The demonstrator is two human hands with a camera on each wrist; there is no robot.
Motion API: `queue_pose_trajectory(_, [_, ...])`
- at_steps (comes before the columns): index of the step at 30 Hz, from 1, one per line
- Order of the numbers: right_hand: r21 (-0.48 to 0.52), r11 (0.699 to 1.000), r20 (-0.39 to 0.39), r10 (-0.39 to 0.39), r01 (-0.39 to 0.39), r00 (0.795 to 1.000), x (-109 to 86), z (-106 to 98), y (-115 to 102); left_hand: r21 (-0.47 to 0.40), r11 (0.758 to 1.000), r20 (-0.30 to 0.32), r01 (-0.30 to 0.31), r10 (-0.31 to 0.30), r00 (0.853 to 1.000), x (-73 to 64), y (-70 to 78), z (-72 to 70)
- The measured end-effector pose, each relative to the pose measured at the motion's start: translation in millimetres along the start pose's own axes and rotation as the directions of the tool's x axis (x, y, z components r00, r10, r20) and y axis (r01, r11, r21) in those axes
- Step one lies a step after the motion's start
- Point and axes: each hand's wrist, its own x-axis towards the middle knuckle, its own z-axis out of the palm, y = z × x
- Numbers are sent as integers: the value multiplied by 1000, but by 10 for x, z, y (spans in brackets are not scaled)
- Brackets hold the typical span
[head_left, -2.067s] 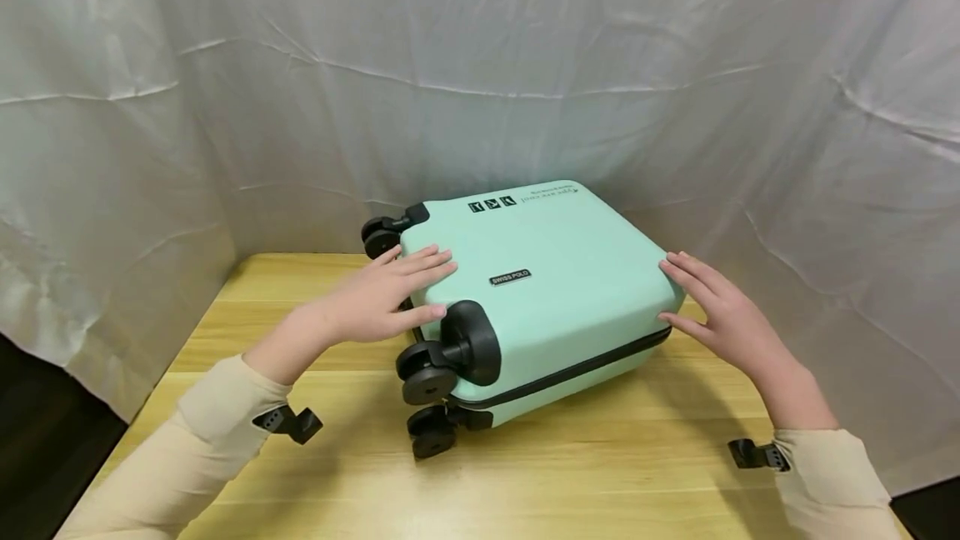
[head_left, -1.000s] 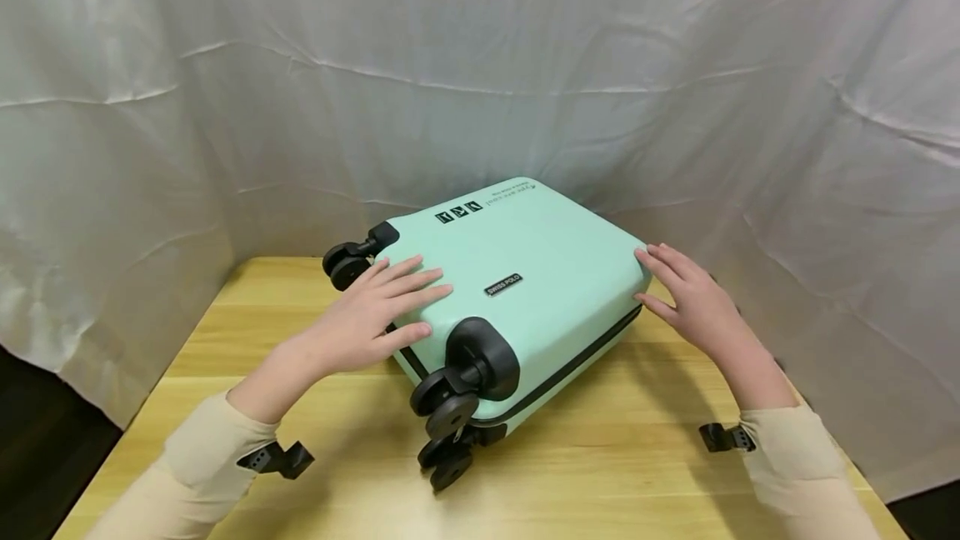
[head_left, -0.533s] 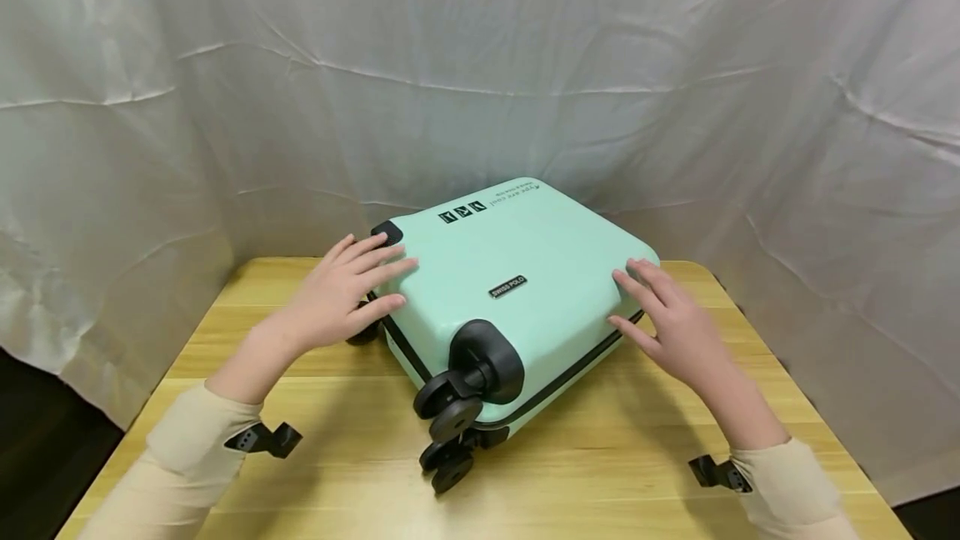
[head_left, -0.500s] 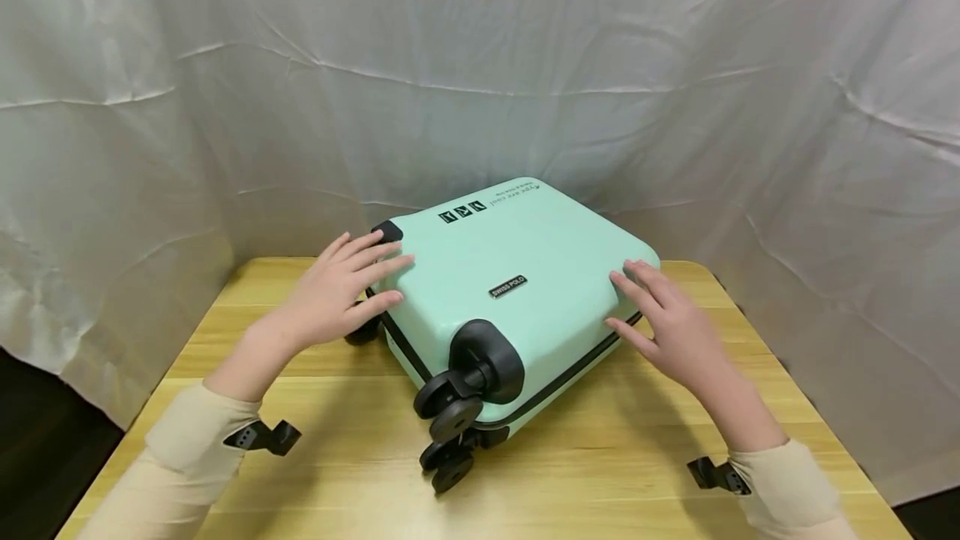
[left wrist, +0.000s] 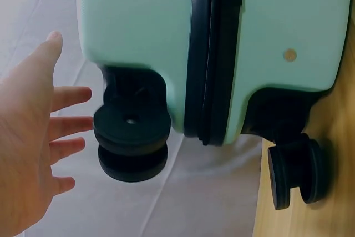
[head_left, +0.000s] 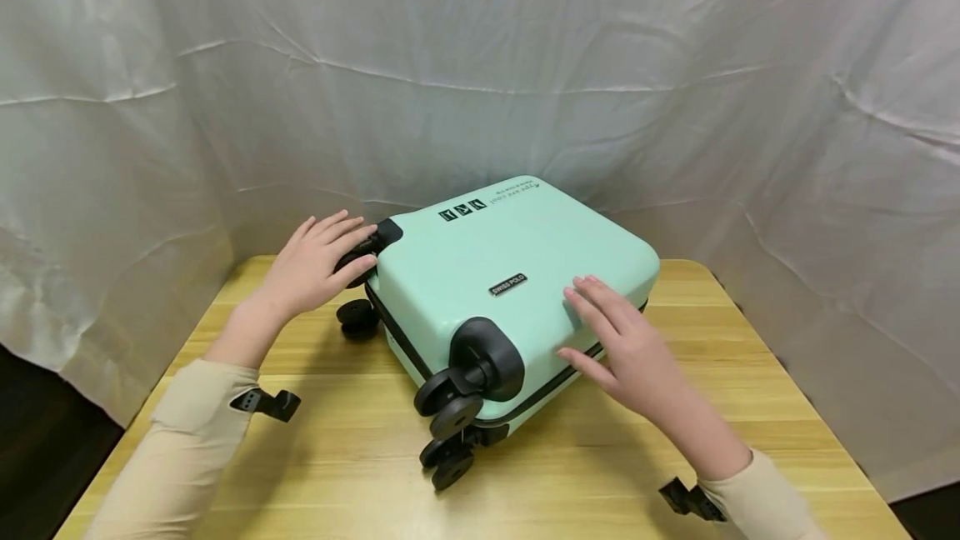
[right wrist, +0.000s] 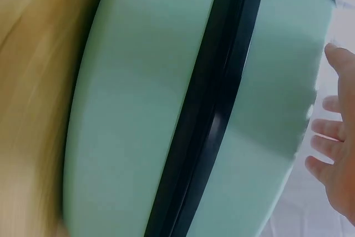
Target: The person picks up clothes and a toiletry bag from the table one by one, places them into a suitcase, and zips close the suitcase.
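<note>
A mint-green suitcase (head_left: pixel 517 248) lies flat on the wooden table, turned at an angle, with a "SWISS POLO" badge (head_left: pixel 508 285) on its upper face. Its black wheels (head_left: pixel 453 407) point toward the left and front. My left hand (head_left: pixel 311 261), fingers spread, hovers over the far-left wheels; the left wrist view shows a gap between its fingertips and the upper wheel (left wrist: pixel 132 131). My right hand (head_left: pixel 622 344), fingers extended, is above the near right edge of the suitcase. In the right wrist view the black zip band (right wrist: pixel 211 104) runs along that side.
The wooden table (head_left: pixel 337 473) carries the suitcase near its middle. A pale grey curtain (head_left: pixel 480 65) hangs behind and on both sides. Black camera mounts (head_left: pixel 266 403) sit on both sleeves.
The suitcase first shifted left and turned, its near corner swinging toward the front, then stayed put. My left hand has moved off its face toward the far-left wheels; my right hand has moved left and nearer.
</note>
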Motion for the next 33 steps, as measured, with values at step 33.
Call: queue_pose_trajectory(33, [76,988,-93,-130,137,987,225,440,-576,18,993,69,117,-118,991,-33,-114,147])
